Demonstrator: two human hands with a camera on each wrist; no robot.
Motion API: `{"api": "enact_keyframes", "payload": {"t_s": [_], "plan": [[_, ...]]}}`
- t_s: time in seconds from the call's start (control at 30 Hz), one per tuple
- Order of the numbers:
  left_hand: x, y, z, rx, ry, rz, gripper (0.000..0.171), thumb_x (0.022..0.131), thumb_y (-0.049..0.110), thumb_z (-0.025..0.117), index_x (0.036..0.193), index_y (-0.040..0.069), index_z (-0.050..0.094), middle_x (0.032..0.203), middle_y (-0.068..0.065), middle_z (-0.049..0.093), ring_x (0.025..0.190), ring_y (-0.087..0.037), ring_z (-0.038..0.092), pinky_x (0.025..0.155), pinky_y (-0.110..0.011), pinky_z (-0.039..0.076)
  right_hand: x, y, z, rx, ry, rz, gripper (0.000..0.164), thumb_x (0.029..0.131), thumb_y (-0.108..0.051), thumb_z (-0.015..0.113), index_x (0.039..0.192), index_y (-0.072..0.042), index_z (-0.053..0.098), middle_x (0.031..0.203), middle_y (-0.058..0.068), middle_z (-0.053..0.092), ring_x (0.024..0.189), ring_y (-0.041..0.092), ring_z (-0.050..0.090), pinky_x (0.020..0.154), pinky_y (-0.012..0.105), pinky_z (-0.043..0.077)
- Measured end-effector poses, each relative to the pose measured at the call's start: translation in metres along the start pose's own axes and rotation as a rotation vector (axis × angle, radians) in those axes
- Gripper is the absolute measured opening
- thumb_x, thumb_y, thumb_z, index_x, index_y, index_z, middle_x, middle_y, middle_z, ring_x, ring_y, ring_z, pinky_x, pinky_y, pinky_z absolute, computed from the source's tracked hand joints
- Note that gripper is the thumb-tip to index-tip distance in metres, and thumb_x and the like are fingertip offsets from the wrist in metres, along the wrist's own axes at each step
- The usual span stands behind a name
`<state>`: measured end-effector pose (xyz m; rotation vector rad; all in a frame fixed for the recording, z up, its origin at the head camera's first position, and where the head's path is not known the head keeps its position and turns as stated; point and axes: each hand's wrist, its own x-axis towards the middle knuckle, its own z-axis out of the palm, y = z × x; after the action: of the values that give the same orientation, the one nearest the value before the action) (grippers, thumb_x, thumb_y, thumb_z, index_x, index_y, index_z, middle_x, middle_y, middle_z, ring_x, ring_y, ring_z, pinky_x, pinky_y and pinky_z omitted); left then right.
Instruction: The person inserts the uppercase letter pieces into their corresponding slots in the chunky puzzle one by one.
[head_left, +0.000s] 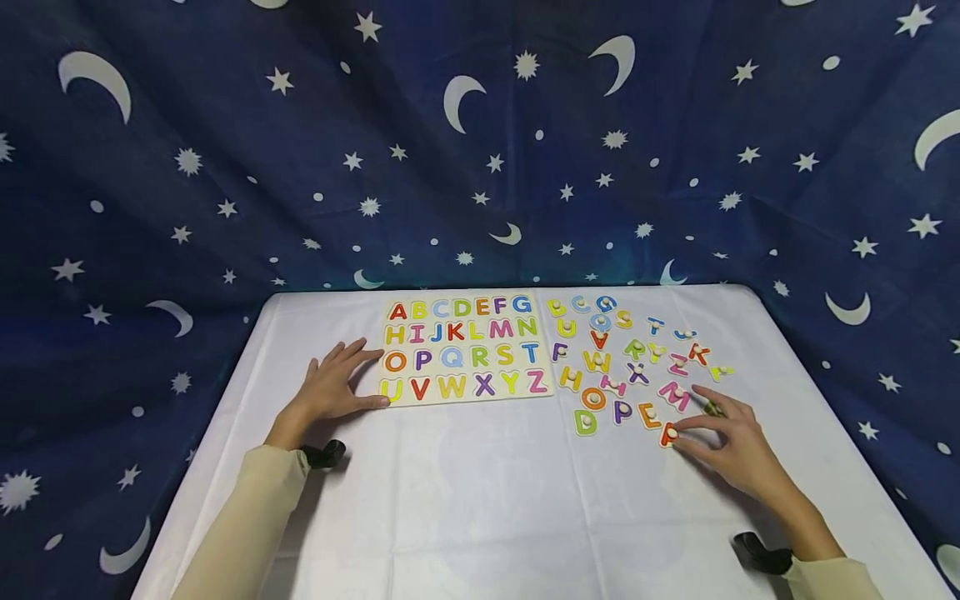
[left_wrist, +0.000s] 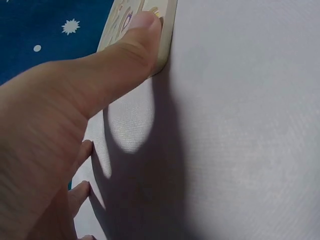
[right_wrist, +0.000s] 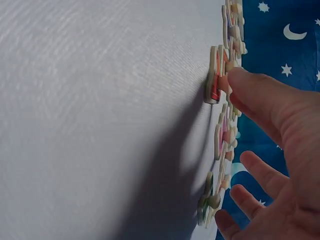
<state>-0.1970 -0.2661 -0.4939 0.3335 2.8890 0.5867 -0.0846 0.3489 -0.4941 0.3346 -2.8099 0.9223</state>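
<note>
On the white table lies an alphabet puzzle board (head_left: 468,403) with letters A to Z in rows. My left hand (head_left: 330,387) is at its left edge, fingers spread, the thumb (left_wrist: 145,37) resting on the near left corner. My right hand (head_left: 731,442) pinches the knob of a red letter piece (head_left: 667,437), which looks like an A, between thumb and index finger; its other fingers are extended. In the right wrist view the thumb lies at the knob of this red piece (right_wrist: 214,90). A green piece (head_left: 712,409) is partly hidden by the right fingers.
Several knobbed letter pieces lie scattered right of the board, among them a green D (head_left: 585,423), a purple P (head_left: 622,412), an orange E (head_left: 649,415) and a pink M (head_left: 674,395). A dark blue curtain (head_left: 420,242) with moons and stars hangs behind the table.
</note>
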Motion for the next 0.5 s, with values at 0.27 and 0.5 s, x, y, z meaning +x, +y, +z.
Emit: {"api": "enact_keyframes", "payload": {"t_s": [0.27,0.5], "plan": [[-0.0006,0.0037,-0.0014,-0.030,0.006,-0.008,0.095,0.074,0.060,0.086,0.152,0.021,0.050,0.167,-0.019,0.027,0.154,-0.049,0.011,0.113,-0.080,-0.001,0.0000,0.0023,0.0072,-0.038,0.004,0.008,0.017,0.078,-0.011,0.089,0.093,-0.010,0.081,0.145,0.027,0.049,0.131,0.058,0.033,0.103,0.078,0.023],[-0.0033,0.0039,-0.0012,-0.054,0.007,-0.009,0.094,0.074,0.058,0.086,0.152,0.020,0.051,0.167,-0.019,0.026,0.154,-0.050,0.009,0.112,-0.081,-0.003,0.0044,-0.0023,0.0055,-0.042,0.030,-0.034,0.017,0.075,-0.006,0.088,0.089,-0.010,0.080,0.141,0.026,0.051,0.129,0.057,0.035,0.099,0.075,0.024]]}}
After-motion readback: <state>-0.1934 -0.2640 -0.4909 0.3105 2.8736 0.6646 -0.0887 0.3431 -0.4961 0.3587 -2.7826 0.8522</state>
